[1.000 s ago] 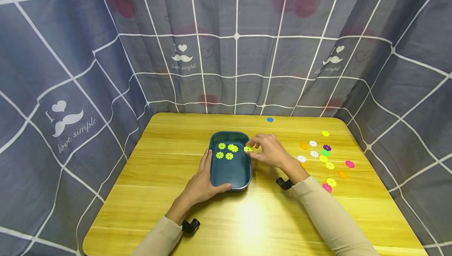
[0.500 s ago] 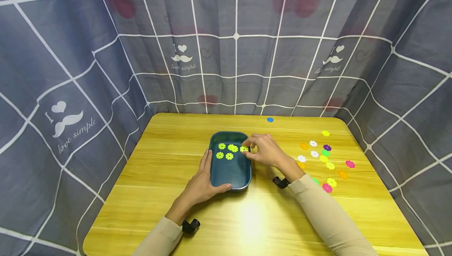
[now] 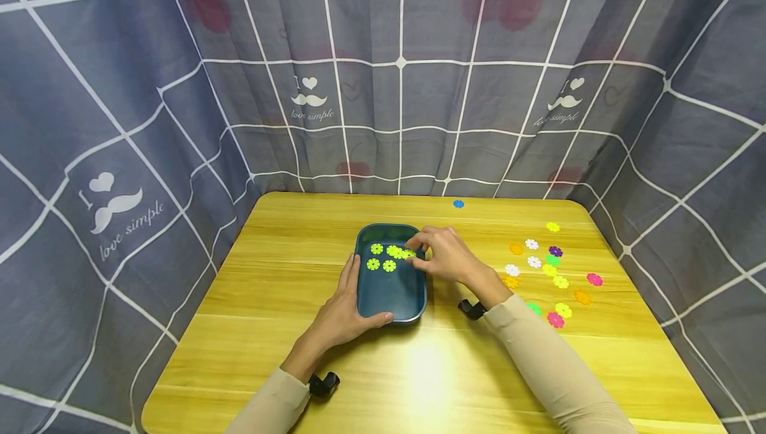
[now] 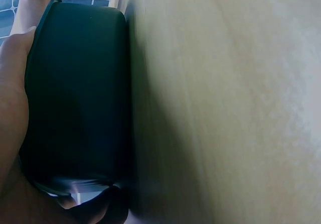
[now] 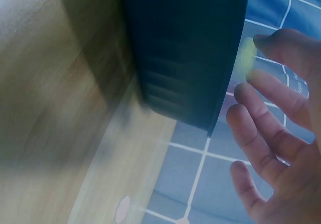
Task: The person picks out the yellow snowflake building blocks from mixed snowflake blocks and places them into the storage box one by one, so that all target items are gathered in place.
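A dark blue-green plastic box (image 3: 391, 298) stands on the table. My left hand (image 3: 338, 314) holds its near left corner, fingers along the left wall and thumb at the near rim; the left wrist view shows the box's outer wall (image 4: 75, 88) close up. Over the box's right rim reaches my right hand (image 3: 449, 258). It pinches a yellow flower-shaped piece (image 3: 408, 254) between thumb and forefinger; in the right wrist view that yellow piece (image 5: 247, 58) is blurred and the other fingers are spread. Several similar yellow pieces (image 3: 389, 266) lie on the box floor.
On the wooden table (image 3: 263, 274), right of the box, lie several flower-shaped pieces: white (image 3: 534, 262), pink (image 3: 555, 320), orange (image 3: 582, 298), purple (image 3: 555, 251), green and yellow. A blue piece (image 3: 458, 204) lies near the far edge. A grey checked curtain (image 3: 371, 95) surrounds the table.
My right hand has moved left, carrying the yellow flower-shaped piece from the right rim to above the box floor, close to the other yellow pieces. My left hand and the box stay put.
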`<state>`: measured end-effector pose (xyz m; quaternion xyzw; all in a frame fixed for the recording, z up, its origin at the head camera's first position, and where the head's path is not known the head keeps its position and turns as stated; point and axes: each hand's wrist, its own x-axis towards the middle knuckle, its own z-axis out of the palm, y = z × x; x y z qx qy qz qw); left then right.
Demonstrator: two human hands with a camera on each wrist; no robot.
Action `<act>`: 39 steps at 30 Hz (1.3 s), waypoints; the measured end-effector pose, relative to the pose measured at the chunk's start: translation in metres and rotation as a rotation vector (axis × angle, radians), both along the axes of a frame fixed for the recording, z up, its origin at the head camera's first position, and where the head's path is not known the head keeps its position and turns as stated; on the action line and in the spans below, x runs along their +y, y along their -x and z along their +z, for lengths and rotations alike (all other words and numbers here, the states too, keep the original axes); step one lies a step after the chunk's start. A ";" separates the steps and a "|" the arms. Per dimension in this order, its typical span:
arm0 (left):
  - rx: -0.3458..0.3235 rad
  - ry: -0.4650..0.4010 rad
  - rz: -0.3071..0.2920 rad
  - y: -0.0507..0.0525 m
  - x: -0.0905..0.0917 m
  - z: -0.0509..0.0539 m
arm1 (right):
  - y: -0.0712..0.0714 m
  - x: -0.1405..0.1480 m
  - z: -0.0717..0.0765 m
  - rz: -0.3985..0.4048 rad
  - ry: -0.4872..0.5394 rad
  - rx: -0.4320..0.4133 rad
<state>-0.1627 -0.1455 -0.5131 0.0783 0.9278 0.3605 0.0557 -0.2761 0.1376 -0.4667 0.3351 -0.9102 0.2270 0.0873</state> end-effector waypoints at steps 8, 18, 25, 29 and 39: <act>-0.004 -0.001 0.001 0.000 0.000 0.000 | -0.001 -0.002 -0.001 0.001 -0.001 -0.014; -0.001 -0.005 0.001 0.000 0.000 0.000 | -0.003 0.002 -0.003 -0.006 -0.009 -0.010; 0.000 -0.013 -0.001 0.000 0.000 -0.001 | -0.006 0.007 -0.004 -0.010 0.010 -0.021; -0.004 -0.012 -0.002 0.000 0.000 -0.002 | -0.009 0.012 -0.006 -0.017 0.018 -0.024; -0.001 -0.019 0.001 0.001 -0.001 -0.002 | -0.019 0.035 -0.009 -0.047 0.049 -0.017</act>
